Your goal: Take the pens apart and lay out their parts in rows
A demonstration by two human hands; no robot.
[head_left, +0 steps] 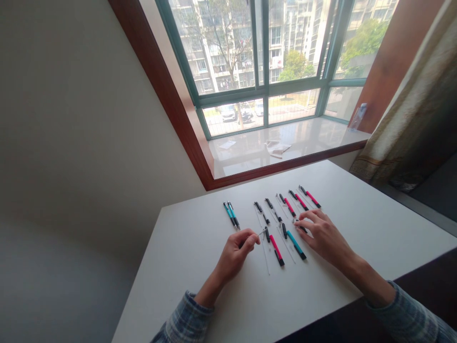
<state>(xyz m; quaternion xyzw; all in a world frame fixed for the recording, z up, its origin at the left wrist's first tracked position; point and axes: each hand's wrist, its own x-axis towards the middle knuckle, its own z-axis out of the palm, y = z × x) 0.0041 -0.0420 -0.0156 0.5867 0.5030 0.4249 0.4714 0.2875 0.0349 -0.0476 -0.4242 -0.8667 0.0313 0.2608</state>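
My left hand is closed in a pinch, and a short, thin, metallic-looking piece sticks out of its fingertips. Just beyond lie a black pen part, a pink-and-black pen barrel and a thin white refill. My right hand bends its thumb and fingers about a small black pen part at the table surface; the fingers partly hide it. Between the hands is a teal-and-black barrel, with another black pen part on its left.
A back row on the white table holds more pen parts, including a pink barrel. Two whole teal-and-black pens lie at the left. Behind are a windowsill with papers, a clear bottle and a curtain.
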